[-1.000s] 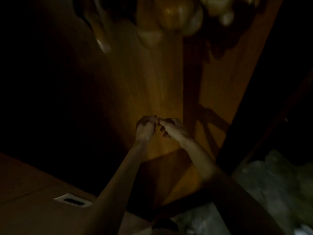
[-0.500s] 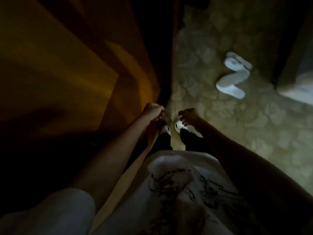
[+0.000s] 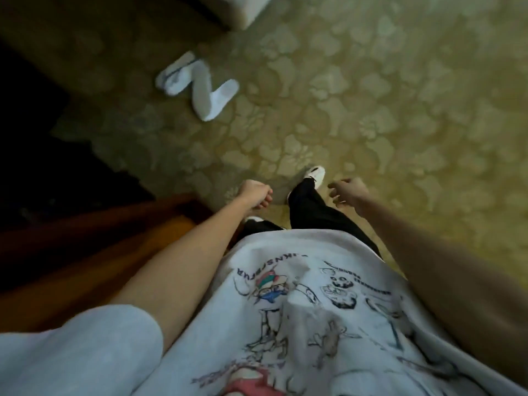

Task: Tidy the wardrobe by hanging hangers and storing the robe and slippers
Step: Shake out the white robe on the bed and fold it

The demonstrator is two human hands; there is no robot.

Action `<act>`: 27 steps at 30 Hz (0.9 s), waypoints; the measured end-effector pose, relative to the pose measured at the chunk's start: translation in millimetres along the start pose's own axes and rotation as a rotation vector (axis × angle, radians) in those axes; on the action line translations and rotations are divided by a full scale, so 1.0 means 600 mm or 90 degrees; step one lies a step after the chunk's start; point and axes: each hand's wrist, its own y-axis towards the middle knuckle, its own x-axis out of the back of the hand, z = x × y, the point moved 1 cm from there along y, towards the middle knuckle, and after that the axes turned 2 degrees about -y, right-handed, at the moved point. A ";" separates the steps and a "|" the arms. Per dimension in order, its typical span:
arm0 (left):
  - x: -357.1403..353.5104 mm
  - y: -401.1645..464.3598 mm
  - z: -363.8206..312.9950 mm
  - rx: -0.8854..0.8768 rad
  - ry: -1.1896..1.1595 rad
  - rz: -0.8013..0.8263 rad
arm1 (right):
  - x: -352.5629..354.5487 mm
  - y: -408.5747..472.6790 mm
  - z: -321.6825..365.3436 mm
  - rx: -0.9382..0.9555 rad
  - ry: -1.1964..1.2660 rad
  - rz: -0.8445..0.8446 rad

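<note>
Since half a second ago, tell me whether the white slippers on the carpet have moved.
Cannot tell. The slippers sit further left in the picture, but the camera swung; they lie crossed as before on the carpet, near the pale furniture corner.

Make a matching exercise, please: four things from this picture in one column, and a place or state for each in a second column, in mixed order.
1. pair of white fabric slippers
2. left hand
3. right hand
4. brown wooden wardrobe edge

a. fingers loosely spread, empty
b. lower left of view
c. on the patterned carpet, upper left
d. curled into a fist

Pairs: 1-c, 2-d, 3-a, 4-b
</note>
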 end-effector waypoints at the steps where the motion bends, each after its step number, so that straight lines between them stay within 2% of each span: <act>1: -0.014 0.007 -0.038 -0.012 0.054 0.018 | 0.033 0.005 -0.022 -0.020 0.044 -0.023; 7: -0.095 0.062 -0.257 -0.073 0.311 0.061 | 0.185 0.036 -0.121 -0.134 0.240 -0.091; 11: -0.121 0.103 -0.395 -0.112 0.365 0.072 | 0.260 0.074 -0.083 -0.128 0.259 -0.087; 16: -0.113 0.156 -0.531 -0.137 0.355 0.039 | 0.342 0.150 0.095 -0.028 0.196 -0.059; 22: -0.058 0.265 -0.660 -0.049 0.297 0.007 | 0.451 0.275 0.389 0.108 0.088 -0.007; 27: -0.015 0.350 -0.861 -0.031 0.228 -0.001 | 0.582 0.370 0.597 0.128 -0.010 -0.015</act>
